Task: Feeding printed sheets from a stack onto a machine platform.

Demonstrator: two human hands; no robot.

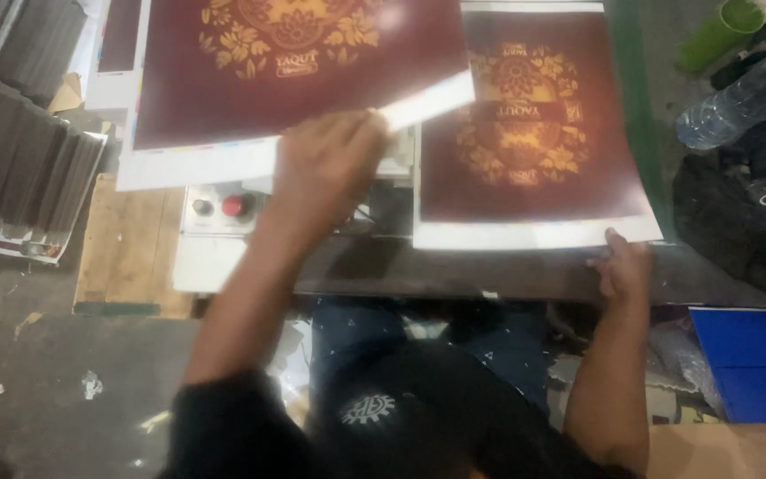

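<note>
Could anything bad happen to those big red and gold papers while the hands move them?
Maybe. The left hand lifts one printed sheet by a single edge, so it might bend or crease. The right hand holds only the near edge of the other printed sheet, which could slide askew. The lifted sheet also hangs over the red button on the control box and might brush it.

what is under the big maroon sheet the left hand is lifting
Under the lifted maroon sheet, held by the left hand, a pale control panel shows a red button and a dark knob. The rest of the machine top is covered.
</note>
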